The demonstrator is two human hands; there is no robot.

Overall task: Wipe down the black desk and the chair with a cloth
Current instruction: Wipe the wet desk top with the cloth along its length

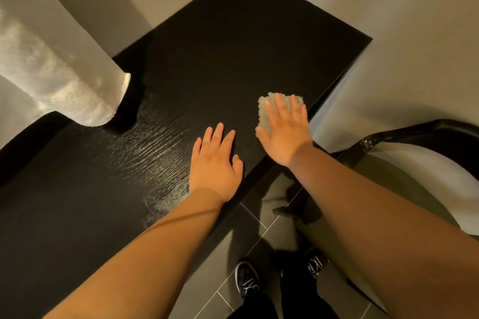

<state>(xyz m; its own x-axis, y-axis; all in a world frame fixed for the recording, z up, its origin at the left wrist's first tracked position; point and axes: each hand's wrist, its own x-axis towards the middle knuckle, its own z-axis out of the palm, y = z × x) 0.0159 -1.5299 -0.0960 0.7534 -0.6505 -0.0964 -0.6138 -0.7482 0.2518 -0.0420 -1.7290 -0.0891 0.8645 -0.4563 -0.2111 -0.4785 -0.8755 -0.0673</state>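
- I am pressing the pale nubby cloth flat under my right hand, fingers spread and not clenched, near the black desk's right edge, for even wiping pressure.
- I am resting my left hand, empty and flat, just beside it at the front edge, likely bracing.
- The lampshade is overhanging the left side; the chair is standing right of the desk, unwiped as I judge.

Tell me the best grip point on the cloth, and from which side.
Take the cloth at its left edge, where it sticks out past the right hand, coming from above-left. It lies flat on the black desk near the right edge, so pinch and lift a corner.
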